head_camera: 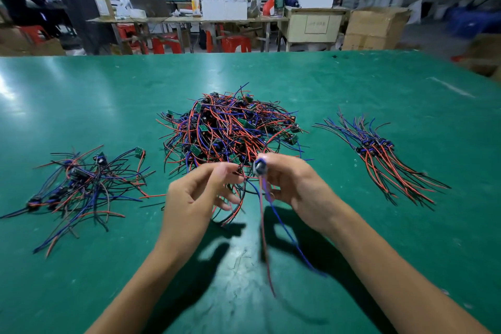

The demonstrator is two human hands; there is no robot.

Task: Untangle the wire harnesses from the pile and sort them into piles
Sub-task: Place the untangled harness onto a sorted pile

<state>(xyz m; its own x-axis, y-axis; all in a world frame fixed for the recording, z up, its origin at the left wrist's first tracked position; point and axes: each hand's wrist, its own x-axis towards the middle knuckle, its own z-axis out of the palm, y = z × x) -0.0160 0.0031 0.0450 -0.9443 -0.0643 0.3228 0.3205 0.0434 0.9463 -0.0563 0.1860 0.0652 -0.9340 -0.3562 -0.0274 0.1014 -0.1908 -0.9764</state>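
Note:
A big tangled pile of red, blue and black wire harnesses (230, 127) with small green boards lies mid-table. A looser sorted pile (84, 187) sits at the left, and a neat aligned bundle (379, 154) at the right. My right hand (292, 184) pinches a single harness (261, 168) by its dark blue component, and its red and blue wires hang down toward me, blurred. My left hand (198, 195) is beside it, thumb and forefinger pinched at wires on the near edge of the big pile.
The green table (352, 225) stretches wide around the piles. Beyond its far edge are cardboard boxes (374, 30), red stools (235, 43), a work table and several people seated at it.

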